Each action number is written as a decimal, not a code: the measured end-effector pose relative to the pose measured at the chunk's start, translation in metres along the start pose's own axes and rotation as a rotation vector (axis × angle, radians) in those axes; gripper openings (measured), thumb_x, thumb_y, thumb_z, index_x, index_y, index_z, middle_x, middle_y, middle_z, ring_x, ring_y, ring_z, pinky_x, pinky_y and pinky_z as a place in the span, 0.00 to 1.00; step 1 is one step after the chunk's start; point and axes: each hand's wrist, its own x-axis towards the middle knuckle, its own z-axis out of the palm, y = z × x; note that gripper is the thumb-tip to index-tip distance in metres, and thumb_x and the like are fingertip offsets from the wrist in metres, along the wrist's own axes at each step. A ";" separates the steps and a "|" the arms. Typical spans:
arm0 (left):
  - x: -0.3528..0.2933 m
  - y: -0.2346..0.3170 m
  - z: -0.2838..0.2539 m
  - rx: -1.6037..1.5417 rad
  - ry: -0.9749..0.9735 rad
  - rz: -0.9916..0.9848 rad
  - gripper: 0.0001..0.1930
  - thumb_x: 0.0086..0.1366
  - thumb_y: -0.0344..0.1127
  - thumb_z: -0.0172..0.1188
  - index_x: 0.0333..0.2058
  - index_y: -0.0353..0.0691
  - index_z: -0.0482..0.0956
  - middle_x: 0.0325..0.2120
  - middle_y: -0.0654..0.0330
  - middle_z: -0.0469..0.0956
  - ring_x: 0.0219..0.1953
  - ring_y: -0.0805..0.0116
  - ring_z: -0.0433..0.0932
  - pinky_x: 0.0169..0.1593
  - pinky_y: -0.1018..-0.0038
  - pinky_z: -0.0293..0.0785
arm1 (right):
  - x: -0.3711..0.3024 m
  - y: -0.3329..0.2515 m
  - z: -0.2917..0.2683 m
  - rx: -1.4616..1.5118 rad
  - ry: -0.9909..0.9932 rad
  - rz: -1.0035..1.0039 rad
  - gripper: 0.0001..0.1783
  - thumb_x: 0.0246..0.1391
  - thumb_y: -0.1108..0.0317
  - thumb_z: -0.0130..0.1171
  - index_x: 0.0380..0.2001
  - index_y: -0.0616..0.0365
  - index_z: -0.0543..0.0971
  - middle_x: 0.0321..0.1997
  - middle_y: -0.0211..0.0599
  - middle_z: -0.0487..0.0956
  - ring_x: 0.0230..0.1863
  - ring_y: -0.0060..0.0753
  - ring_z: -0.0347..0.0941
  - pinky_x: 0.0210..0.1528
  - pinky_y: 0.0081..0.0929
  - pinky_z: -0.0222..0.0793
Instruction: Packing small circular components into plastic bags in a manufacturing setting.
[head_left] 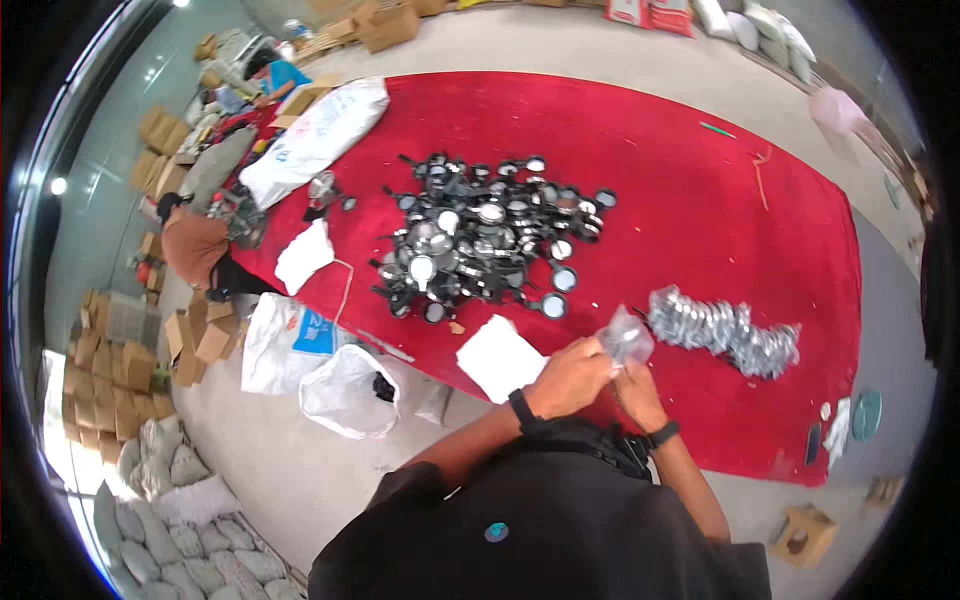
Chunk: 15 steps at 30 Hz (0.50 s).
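Near the front edge of the red-covered table, my left hand (570, 380) and my right hand (638, 393) come together at a clear plastic bag (627, 337). Fingers of both hands are closed on the bag's lower part; whatever is inside it is too blurred to name. To the right lies a curving row of bagged items (722, 328) in clear plastic, packed side by side. A big heap of small round mirrors (490, 235) with black frames and stems spreads ahead and to the left. Beside my left hand rests a stack of white sheets or bags (498, 357).
The red table cover (690, 180) carries a green pen-like stick (717, 130), a dark phone (812, 444) and a large white sack (315, 142). Open white bags (350, 392) stand on the floor at left. Other people (195, 240) work along the left side, near cardboard boxes (110, 375).
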 end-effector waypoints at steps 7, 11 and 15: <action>0.001 -0.022 0.019 -0.278 0.076 -0.214 0.12 0.71 0.37 0.61 0.39 0.31 0.80 0.31 0.54 0.76 0.35 0.56 0.79 0.38 0.64 0.75 | -0.007 -0.022 0.003 0.014 0.004 -0.215 0.13 0.67 0.64 0.54 0.37 0.66 0.76 0.25 0.47 0.77 0.26 0.40 0.73 0.32 0.41 0.69; 0.003 -0.044 0.027 -0.438 -0.001 -0.381 0.12 0.67 0.34 0.68 0.35 0.30 0.79 0.31 0.57 0.79 0.28 0.68 0.78 0.30 0.69 0.73 | -0.010 -0.038 0.003 0.041 -0.090 -0.070 0.12 0.69 0.67 0.52 0.36 0.65 0.78 0.26 0.31 0.78 0.26 0.26 0.73 0.29 0.32 0.68; 0.014 -0.029 0.032 -1.067 0.037 -0.615 0.15 0.65 0.31 0.70 0.44 0.36 0.74 0.35 0.58 0.81 0.27 0.72 0.79 0.27 0.76 0.76 | -0.008 -0.037 -0.007 0.149 -0.142 0.022 0.12 0.71 0.66 0.52 0.39 0.63 0.80 0.28 0.27 0.79 0.28 0.20 0.73 0.29 0.23 0.68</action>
